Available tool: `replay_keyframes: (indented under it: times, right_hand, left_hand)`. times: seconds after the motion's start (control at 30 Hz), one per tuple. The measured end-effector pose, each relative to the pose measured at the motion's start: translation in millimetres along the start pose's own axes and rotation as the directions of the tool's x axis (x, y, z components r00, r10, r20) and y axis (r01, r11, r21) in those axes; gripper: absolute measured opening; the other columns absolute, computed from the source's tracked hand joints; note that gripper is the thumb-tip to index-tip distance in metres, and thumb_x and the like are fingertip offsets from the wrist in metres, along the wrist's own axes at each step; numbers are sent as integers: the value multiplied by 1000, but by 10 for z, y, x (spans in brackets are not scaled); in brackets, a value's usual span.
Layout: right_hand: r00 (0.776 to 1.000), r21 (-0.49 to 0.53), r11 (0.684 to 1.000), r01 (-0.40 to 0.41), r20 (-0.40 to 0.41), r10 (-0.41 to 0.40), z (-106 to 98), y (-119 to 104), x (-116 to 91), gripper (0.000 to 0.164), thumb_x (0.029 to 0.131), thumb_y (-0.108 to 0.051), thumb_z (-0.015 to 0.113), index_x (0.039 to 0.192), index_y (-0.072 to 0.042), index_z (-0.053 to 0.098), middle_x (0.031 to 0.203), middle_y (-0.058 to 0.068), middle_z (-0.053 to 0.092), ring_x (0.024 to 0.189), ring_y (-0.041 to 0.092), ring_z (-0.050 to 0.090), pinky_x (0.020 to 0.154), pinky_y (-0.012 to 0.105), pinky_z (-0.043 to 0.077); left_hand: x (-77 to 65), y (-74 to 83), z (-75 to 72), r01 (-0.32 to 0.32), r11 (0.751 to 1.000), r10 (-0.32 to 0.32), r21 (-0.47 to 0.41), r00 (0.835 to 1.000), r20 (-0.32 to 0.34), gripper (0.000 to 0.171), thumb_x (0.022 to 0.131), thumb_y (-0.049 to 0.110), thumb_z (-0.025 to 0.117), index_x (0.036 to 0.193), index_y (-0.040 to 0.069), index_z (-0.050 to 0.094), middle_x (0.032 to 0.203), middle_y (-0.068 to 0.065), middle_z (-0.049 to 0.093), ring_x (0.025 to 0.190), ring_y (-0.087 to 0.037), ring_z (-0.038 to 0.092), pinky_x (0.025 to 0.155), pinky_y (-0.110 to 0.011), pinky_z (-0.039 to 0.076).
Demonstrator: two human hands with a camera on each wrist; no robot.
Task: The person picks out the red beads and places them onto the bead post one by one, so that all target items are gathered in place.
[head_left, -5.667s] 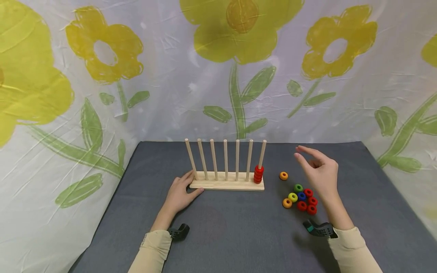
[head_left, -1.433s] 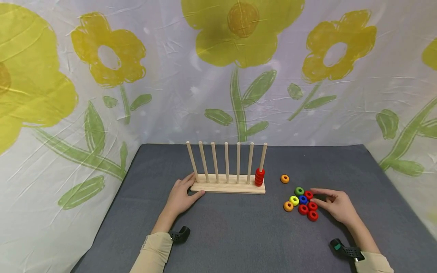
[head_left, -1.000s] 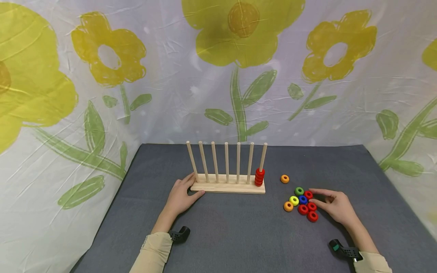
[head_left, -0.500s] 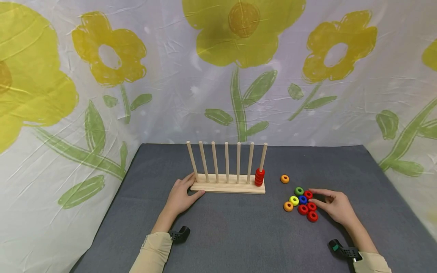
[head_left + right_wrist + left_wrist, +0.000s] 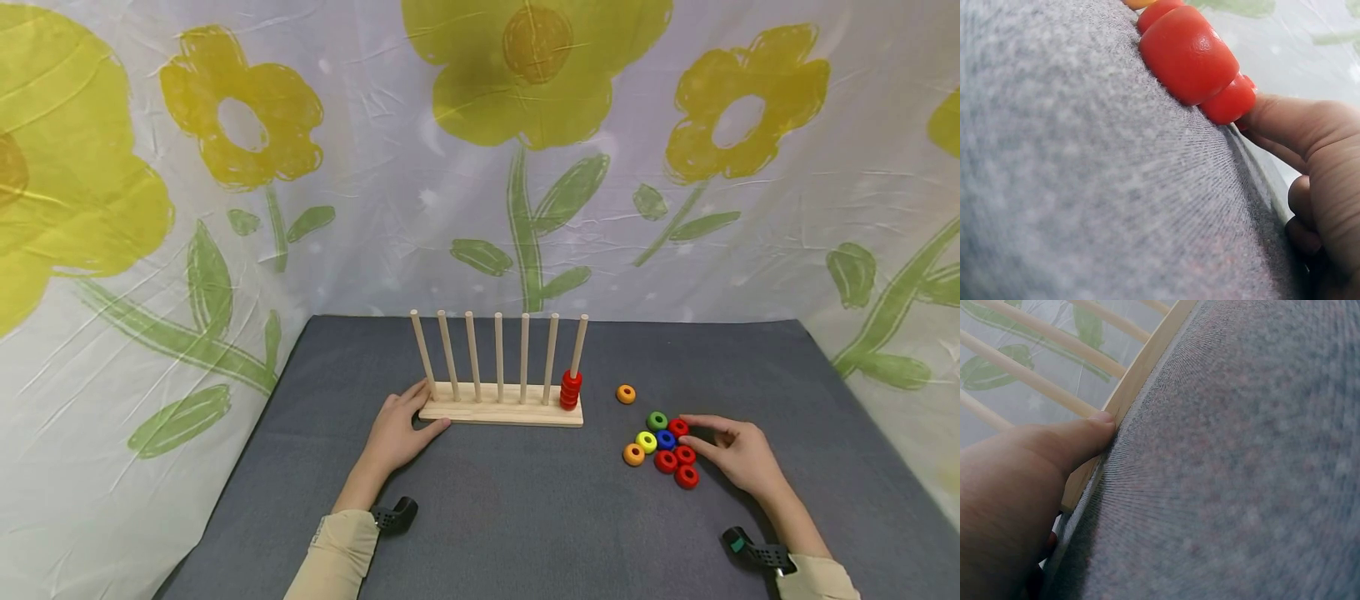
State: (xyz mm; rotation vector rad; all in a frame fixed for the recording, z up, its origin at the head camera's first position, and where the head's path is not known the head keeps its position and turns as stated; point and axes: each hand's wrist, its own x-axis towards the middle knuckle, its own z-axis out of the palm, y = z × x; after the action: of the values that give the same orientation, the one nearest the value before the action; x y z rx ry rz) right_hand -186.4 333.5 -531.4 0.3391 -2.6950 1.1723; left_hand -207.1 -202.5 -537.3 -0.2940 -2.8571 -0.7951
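In the head view, my left hand (image 5: 396, 429) grips the left end of a wooden peg stand (image 5: 498, 411), thumb along its front edge and fingers behind. The left wrist view shows that thumb (image 5: 1094, 428) against the base. Several red rings (image 5: 571, 390) are stacked on the rightmost peg; the other pegs are bare. My right hand (image 5: 738, 450) lies low over the table, thumb and index fingertips apart, touching the right side of the loose red rings (image 5: 686, 455). From the right wrist, the thumb (image 5: 1279, 119) meets a red ring (image 5: 1229, 103); the index fingertip is partly hidden.
Beside the red rings lie a green ring (image 5: 657, 420), a blue ring (image 5: 665, 439), a yellow ring (image 5: 646, 442) and an orange ring (image 5: 633, 454). Another orange ring (image 5: 626, 394) sits apart, nearer the stand. A flower-printed curtain (image 5: 375, 208) stands behind the dark grey tabletop (image 5: 510, 508).
Since the oldest frame my right hand has come down from the air to the loose rings. A couple of red rings have shifted slightly. During the last second nothing visibly moves; the left hand stays put.
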Motion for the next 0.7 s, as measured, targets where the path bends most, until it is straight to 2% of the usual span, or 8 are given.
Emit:
replay_keyframes:
  times: [0.2,0.47,0.7]
  right_hand:
    - [1000,8,1000,-13,-8,13,-3,-4,-6,35,89,-25,83,120,-11,76,53,-9,31,46,8,25,42,29,24]
    - [999,34,999,-36,-11,36,-17,-4,0,37,90,-26,82,122,-9,74,50,-9,31,43,7,25,40,29,25]
    - [999,8,999,-34,-38,34,-40,-34,7,37,90,-28,82,122,-10,75,52,-8,32,43,7,26,40,30,25]
  left_hand:
    - [-1,0,7,-10,1000,10,0,1000,-16,84,91,55,72,154,6,46,156,-12,42,108,-30,50,87,-49,45]
    - [-5,2,-2,2,1000,-2,-6,1000,-2,83,91,55,72,154,7,45,157,-11,41,112,-32,50,90,-50,44]
    - [-2,-3,2,0,1000,0,1,1000,3,84,91,55,72,155,8,44,157,-11,42,111,-31,50,90,-51,45]
